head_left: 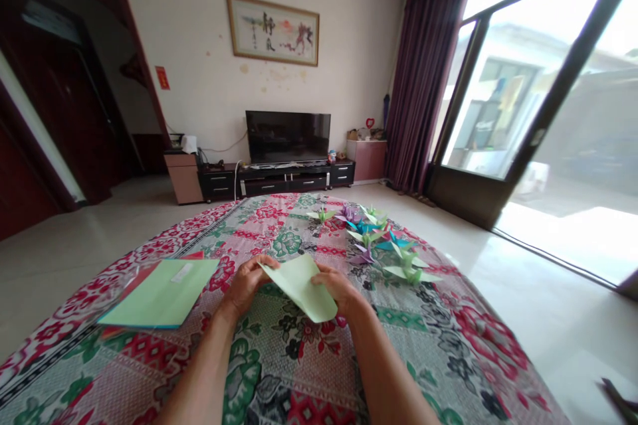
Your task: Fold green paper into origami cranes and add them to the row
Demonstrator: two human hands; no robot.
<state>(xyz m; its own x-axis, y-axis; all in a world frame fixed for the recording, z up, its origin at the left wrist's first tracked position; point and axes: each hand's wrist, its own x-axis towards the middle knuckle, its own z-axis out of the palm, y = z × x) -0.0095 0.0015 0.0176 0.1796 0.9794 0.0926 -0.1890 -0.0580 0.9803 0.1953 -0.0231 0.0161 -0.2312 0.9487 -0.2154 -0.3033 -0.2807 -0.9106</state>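
A sheet of light green paper [302, 287] is held up over the table between my two hands, bent over on itself along its lower right side. My left hand [250, 284] pinches its upper left corner, while my right hand [335, 285] grips the right edge with the thumb on top. Fingers behind the sheet are partly hidden. To the left lies a stack of coloured paper [164, 292], light green on top with blue and red edges showing. Several folded paper cranes [366, 237] in green, purple and blue sit together at the right.
A round table with a flowered cloth [399, 345] fills the foreground. Beyond it stand a television [288, 136] on a low black cabinet [304, 182]. A glass door [498, 93] and purple curtain [416, 80] are on the right.
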